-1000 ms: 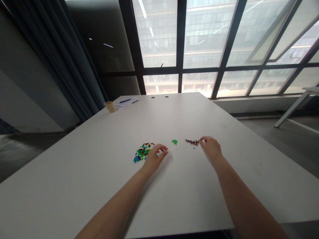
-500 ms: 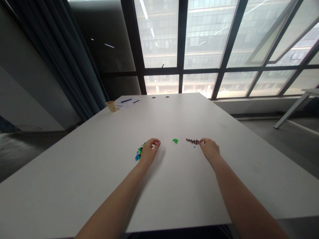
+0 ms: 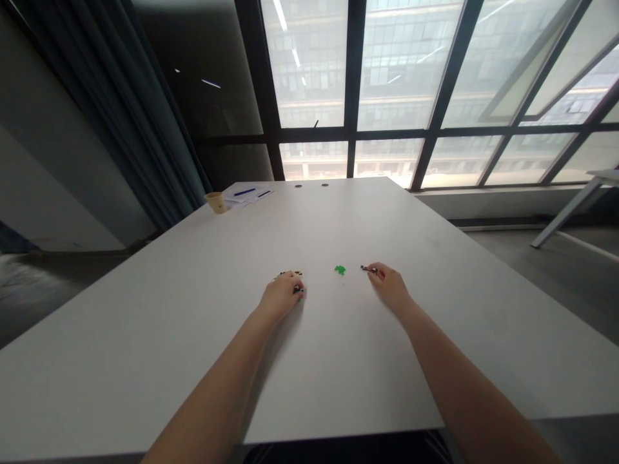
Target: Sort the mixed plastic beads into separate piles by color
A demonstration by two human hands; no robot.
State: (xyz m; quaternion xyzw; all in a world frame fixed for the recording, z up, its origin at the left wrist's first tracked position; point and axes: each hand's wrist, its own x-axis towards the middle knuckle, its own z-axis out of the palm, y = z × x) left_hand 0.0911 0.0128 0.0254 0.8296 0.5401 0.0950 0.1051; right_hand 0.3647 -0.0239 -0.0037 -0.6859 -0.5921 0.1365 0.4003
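My left hand (image 3: 281, 296) is low over a pile of small mixed-colour plastic pieces (image 3: 296, 274), its fingers curled. Yellow, dark and green bits show past the fingertips, and the hand hides the rest. What the fingers hold, if anything, cannot be made out. On the right, the closed fingertips of my right hand (image 3: 389, 283) touch the small dark brown pieces (image 3: 363, 267), covering most of them. Whether a piece is pinched there is too small to tell. A little cluster of green pieces (image 3: 340, 270) lies between the two hands.
All this lies on a white table (image 3: 338, 361). Toward its far left corner stand a tan paper cup (image 3: 216, 203) and papers (image 3: 236, 200) with a blue pen (image 3: 244, 192) and a dark pen (image 3: 264, 193). Windows rise behind the far edge.
My left hand has lowered and shifted left onto the mixed pile. My right hand has slid left over the brown pieces, and the small blue piece near it is out of sight.
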